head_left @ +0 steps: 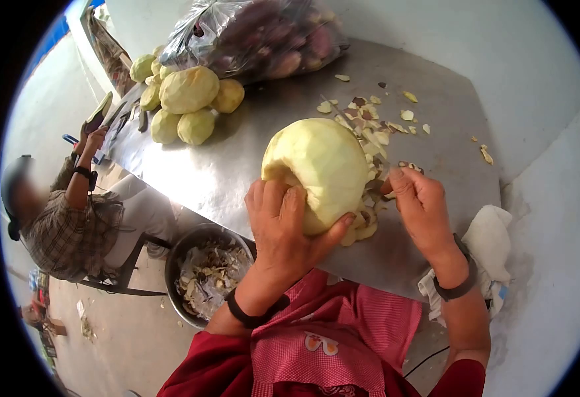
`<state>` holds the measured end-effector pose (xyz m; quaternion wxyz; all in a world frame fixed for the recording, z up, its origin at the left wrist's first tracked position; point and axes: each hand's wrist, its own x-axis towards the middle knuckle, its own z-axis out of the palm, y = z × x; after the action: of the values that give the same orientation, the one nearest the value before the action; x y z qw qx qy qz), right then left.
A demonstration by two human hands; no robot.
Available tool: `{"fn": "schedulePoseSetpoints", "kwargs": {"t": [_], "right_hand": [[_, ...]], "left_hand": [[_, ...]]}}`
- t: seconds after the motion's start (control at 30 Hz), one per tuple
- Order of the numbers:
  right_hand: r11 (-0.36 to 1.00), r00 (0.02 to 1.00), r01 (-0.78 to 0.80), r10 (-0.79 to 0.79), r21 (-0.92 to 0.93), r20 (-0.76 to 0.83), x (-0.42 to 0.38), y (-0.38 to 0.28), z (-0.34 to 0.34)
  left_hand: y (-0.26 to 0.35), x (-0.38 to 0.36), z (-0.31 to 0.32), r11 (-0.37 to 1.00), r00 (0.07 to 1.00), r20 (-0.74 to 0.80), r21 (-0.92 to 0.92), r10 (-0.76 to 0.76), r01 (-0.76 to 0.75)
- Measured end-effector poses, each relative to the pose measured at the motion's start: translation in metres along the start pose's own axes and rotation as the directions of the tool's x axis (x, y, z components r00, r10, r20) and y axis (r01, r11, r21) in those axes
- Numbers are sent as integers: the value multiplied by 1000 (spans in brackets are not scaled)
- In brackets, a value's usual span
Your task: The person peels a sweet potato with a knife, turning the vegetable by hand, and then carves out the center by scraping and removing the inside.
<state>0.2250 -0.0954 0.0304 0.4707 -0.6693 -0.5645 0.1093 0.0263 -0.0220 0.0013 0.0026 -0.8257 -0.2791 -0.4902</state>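
A large peeled eggplant (329, 159), pale yellow-green with a hollow in its near left side, is raised above the metal table. My left hand (283, 221) grips it from below, fingers in the hollow and thumb along its lower edge. Just to its right, my right hand (419, 205) is closed, thumb against the forefinger. A thin, blurred knife blade (369, 135) seems to reach up and left from that hand; its handle is hidden in the fingers. Loose peelings (372, 142) lie under and beyond the eggplant.
Several peeled eggplants (187, 90) are piled at the table's (237, 142) back left, beside a clear bag (276, 40) of purple ones. Below the edge stands a metal bowl (171, 264) of peelings. A seated co-worker (78, 225) is at left; a white cloth (488, 245) lies at right.
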Motion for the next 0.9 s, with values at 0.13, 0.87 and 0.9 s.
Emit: {"fn": "schedulePoseSetpoints", "kwargs": {"t": [0.13, 0.87, 0.9], "right_hand": [[956, 998, -58, 49, 288, 40, -3, -17, -6], [934, 938, 340, -329, -113, 108, -16, -33, 11], [933, 938, 341, -329, -114, 111, -16, -32, 12]], "left_hand": [[0, 4, -1, 998, 998, 32, -23, -51, 52], [-25, 6, -12, 879, 980, 55, -434, -193, 198], [-26, 7, -12, 878, 979, 54, -434, -196, 200]]}}
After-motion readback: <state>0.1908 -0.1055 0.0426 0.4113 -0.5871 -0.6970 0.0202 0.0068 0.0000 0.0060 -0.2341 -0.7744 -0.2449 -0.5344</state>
